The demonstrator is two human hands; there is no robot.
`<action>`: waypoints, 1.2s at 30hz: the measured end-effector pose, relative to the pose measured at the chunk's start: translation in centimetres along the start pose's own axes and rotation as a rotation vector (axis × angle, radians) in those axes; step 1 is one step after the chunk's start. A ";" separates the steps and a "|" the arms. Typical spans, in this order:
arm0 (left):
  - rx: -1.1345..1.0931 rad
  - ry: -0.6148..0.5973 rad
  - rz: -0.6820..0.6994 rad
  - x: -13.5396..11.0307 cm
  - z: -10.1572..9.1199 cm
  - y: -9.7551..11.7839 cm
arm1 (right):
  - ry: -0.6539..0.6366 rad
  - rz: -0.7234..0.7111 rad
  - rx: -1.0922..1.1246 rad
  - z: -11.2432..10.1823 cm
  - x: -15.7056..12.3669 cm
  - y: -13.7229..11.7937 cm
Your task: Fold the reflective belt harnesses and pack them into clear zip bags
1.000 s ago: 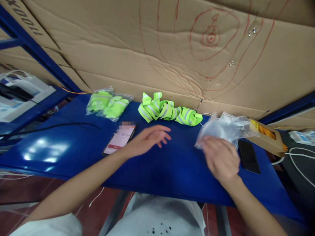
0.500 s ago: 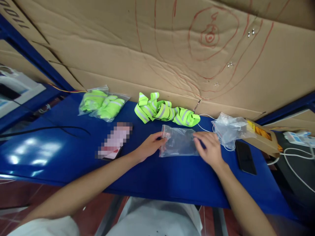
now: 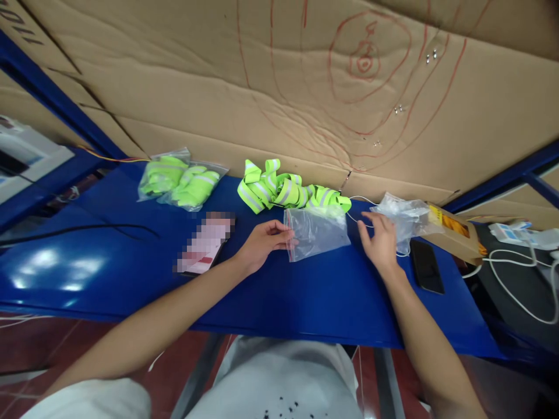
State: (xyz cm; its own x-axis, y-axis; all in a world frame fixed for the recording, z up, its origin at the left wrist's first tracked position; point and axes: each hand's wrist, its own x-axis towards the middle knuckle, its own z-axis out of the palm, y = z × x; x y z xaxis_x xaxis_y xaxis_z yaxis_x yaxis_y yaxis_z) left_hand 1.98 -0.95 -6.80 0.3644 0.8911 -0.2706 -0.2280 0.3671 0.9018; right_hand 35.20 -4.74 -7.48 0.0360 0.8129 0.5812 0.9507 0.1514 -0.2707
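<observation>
Clear bag (image 3: 321,235) is over a blue table (image 3: 283,302), cardboard (image 3: 174,75) behind.

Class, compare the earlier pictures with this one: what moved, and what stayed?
The clear bag came leftward to the middle; the left hand took hold of its red-lined end, and the right hand let go. The loose green strips, packed bags and black phone stayed put.

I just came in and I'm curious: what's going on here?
A person at a blue table is holding a clear plastic bag with the left hand, by its red-lined edge. The right hand is open, just apart from that bag. Behind it lie loose yellow-green straps, and farther left are two filled bags with yellow-green material inside.
</observation>
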 end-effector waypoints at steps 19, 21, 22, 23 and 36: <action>0.082 -0.241 0.076 -1.0 1.9 -2.0 | -0.104 -0.157 0.428 -0.2 -3.2 -10.1; 0.121 -0.182 0.105 -0.8 1.7 -2.0 | -0.088 -0.184 0.402 -0.4 -2.9 -9.7; 0.148 -0.151 0.124 -0.8 1.7 -2.1 | -0.092 -0.211 0.388 -0.5 -2.8 -9.5; 0.194 -0.119 0.159 -0.9 1.6 -2.2 | -0.099 -0.241 0.372 -0.5 -2.8 -9.4; 1.264 -0.184 0.869 3.4 4.2 0.4 | 0.476 0.065 -0.008 -6.0 0.7 -1.8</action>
State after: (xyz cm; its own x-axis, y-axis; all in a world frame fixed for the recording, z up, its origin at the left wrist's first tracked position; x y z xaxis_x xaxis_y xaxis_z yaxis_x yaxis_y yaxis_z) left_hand 6.96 1.11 -5.90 0.6526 0.6244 0.4293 0.4313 -0.7719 0.4670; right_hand 35.36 -7.83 -1.96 0.2309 0.4723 0.8506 0.9441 0.1027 -0.3133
